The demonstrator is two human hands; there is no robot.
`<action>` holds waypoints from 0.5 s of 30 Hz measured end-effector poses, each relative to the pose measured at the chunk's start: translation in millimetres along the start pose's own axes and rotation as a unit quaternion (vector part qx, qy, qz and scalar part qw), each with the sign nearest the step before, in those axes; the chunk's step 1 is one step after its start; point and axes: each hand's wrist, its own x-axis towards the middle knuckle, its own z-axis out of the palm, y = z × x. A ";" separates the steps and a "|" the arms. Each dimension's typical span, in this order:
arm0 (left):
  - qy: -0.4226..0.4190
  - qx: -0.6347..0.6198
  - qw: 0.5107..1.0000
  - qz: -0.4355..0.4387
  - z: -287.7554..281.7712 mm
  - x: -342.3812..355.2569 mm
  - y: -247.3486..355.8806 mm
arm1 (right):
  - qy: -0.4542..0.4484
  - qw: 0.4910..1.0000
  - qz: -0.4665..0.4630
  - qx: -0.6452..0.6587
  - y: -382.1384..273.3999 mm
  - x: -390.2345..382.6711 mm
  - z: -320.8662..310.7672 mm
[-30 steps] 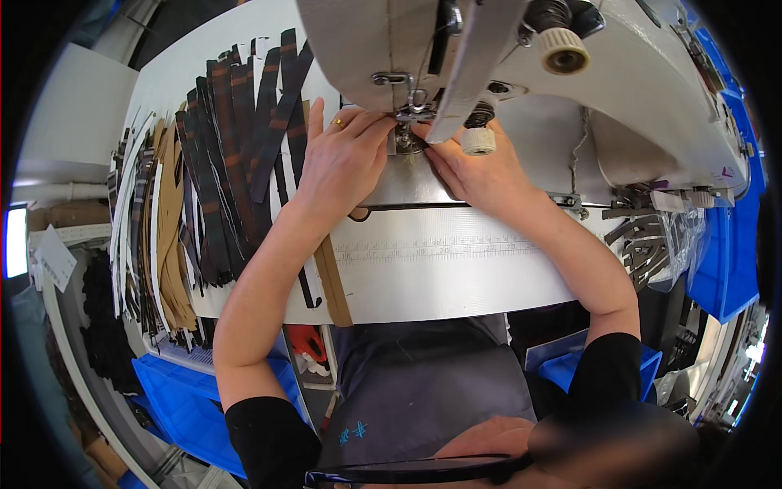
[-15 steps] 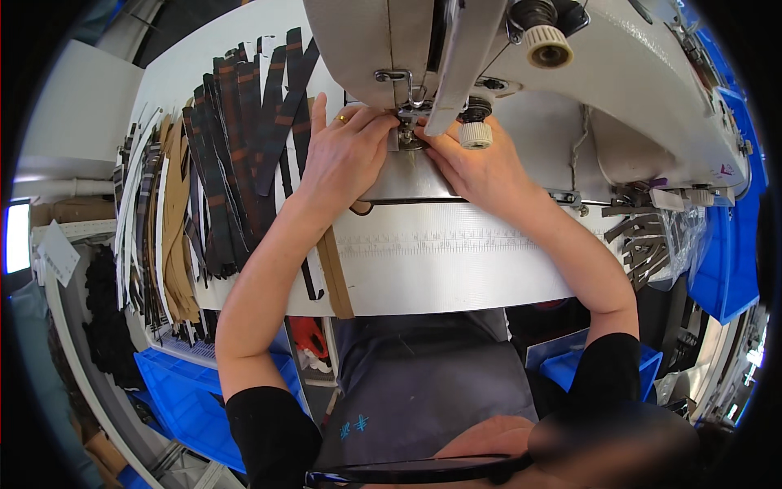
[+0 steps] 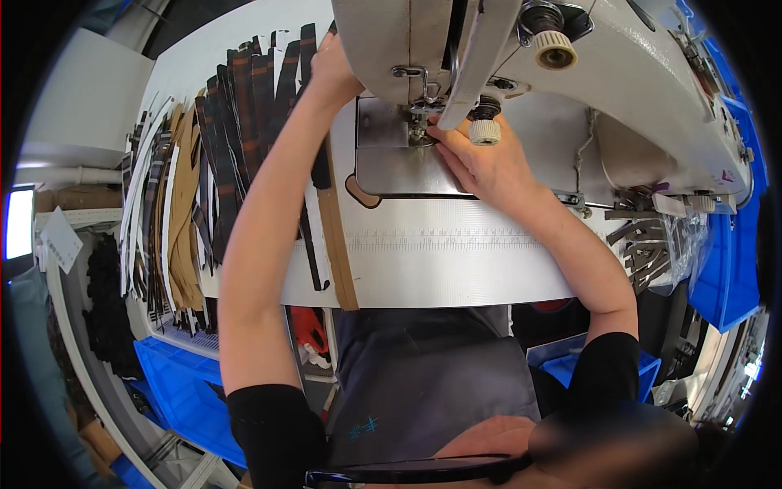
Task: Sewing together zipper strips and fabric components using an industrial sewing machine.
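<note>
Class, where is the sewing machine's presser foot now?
In the head view, the presser foot sits upper centre, beneath the sewing-machine head, just left of the right hand.

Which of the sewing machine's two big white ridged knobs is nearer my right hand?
The lower white ridged knob, overlapping your bare right hand in view, unlike the upper knob.

1 head camera closely overlooks a sewing machine (image 3: 619, 90).

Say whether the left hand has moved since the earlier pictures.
Yes: the left hand moved leftward and up, away from the presser foot.
</note>
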 end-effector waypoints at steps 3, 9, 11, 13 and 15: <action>0.013 0.088 0.996 0.002 32.0 24.0 -18.0 | -0.008 1.000 -0.007 -0.018 0.7 0.0 -2.9; 0.265 -0.255 0.897 -0.244 -4.8 27.7 -28.4 | -0.038 0.998 0.019 -0.046 3.7 -8.8 -4.2; 0.311 -0.406 0.811 -0.285 -39.3 6.7 -17.5 | -0.031 0.999 0.010 -0.044 5.6 -8.9 -0.9; 0.264 -0.471 0.793 -0.282 -66.4 -32.3 5.0 | 0.004 0.999 -0.016 -0.049 6.3 -4.6 -0.4; 0.219 -0.494 0.791 -0.289 -83.4 -76.4 33.6 | 0.008 0.999 -0.014 -0.046 2.6 2.6 -5.7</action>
